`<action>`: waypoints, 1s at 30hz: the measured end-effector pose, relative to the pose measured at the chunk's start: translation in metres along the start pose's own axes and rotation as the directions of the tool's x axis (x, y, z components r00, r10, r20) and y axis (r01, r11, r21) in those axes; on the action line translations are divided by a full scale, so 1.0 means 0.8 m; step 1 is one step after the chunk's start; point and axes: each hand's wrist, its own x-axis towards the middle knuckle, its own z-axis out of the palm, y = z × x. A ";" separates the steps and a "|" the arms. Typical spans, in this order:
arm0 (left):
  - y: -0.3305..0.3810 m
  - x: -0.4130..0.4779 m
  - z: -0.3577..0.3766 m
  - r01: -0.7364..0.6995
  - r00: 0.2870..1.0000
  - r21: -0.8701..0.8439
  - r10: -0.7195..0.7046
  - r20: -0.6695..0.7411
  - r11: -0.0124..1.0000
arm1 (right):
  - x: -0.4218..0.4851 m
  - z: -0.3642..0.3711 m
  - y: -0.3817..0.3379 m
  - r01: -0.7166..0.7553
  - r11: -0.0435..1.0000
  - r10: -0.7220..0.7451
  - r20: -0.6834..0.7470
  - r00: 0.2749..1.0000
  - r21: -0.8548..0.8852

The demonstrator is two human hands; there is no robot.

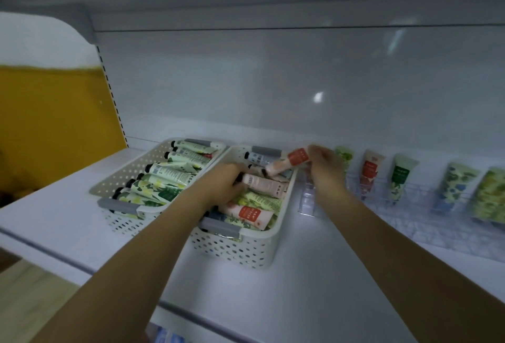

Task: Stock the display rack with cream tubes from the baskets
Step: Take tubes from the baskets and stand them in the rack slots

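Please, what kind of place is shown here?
Probably a shop: a white shelf with a clear display rack holding cream tubes upright, and two baskets full of more tubes.

Perforated matt white plastic in baskets [232, 252]; grey matt handles [117, 206]. Glossy printed plastic on cream tubes [169, 172]. Clear glossy plastic in display rack [308, 202]. Smooth white shelf surface [273, 301]; glossy back panel [246, 83].

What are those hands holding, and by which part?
The right hand pinches a peach plastic tube with a red label by its flat end. The left hand touches a pale pink tube at its cap end; whether it grips cannot be told.
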 end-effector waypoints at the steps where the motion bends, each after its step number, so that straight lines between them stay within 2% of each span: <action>1: 0.000 -0.001 -0.002 -0.002 0.999 -0.002 0.002 -0.052 1.000 | 0.002 -0.015 -0.002 -0.051 0.986 0.057 -0.031 0.998 0.158; 3: 0.002 -0.003 -0.011 -0.016 0.987 0.009 0.017 -0.160 1.000 | 0.007 -0.051 -0.009 -0.118 0.896 0.151 -0.043 0.988 0.429; 5: 0.003 -0.003 -0.023 -0.031 0.972 0.045 0.041 -0.233 0.999 | 0.010 -0.094 -0.015 -0.101 0.870 0.158 -0.080 0.984 0.482; 6: 0.004 -0.002 -0.030 -0.037 0.968 0.079 0.055 -0.243 0.996 | 0.011 -0.115 -0.015 -0.065 0.903 0.129 -0.122 0.984 0.426; 9: 0.018 0.000 -0.051 -0.065 0.971 0.165 0.101 -0.219 0.984 | 0.005 -0.170 0.000 0.028 0.997 -0.012 -0.226 0.974 0.071; 12: 0.049 -0.001 -0.067 -0.055 0.951 0.133 0.093 -0.296 0.990 | -0.010 -0.209 0.016 0.039 0.997 -0.053 -0.256 0.965 -0.060; 13: 0.063 0.000 -0.068 -0.054 0.945 0.060 0.071 -0.321 0.997 | -0.014 -0.218 0.018 0.052 0.997 -0.067 -0.249 0.966 -0.065; 15: 0.103 0.002 -0.056 -0.081 0.942 -0.277 -0.017 -0.334 0.958 | -0.025 -0.234 0.017 0.093 0.993 -0.106 -0.210 0.972 -0.073; 17: 0.151 0.006 -0.028 -0.086 0.956 -0.668 -0.127 -0.263 0.739 | -0.036 -0.247 0.013 0.145 0.983 -0.162 -0.169 0.972 -0.108; 19: 0.199 0.012 0.013 0.010 0.978 -0.906 -0.194 -0.079 0.423 | -0.046 -0.261 0.011 0.194 0.971 -0.213 -0.133 0.968 -0.143; 21: 0.242 0.018 0.054 0.169 0.976 -0.983 -0.148 0.158 0.067 | -0.054 -0.276 0.010 0.225 0.959 -0.247 -0.113 0.962 -0.174; 24: 0.294 0.025 0.109 0.322 0.934 -0.904 -0.061 0.352 -0.282 | -0.067 -0.302 0.020 0.236 0.947 -0.265 -0.113 0.958 -0.219; 26: 0.316 0.028 0.140 0.348 0.916 -0.843 -0.044 0.399 -0.410 | -0.076 -0.315 0.038 0.228 0.938 -0.260 -0.096 0.961 -0.260; 30: 0.339 0.037 0.186 0.351 0.910 -0.800 -0.026 0.415 -0.487 | -0.078 -0.328 0.063 0.147 0.966 -0.168 -0.085 0.982 -0.211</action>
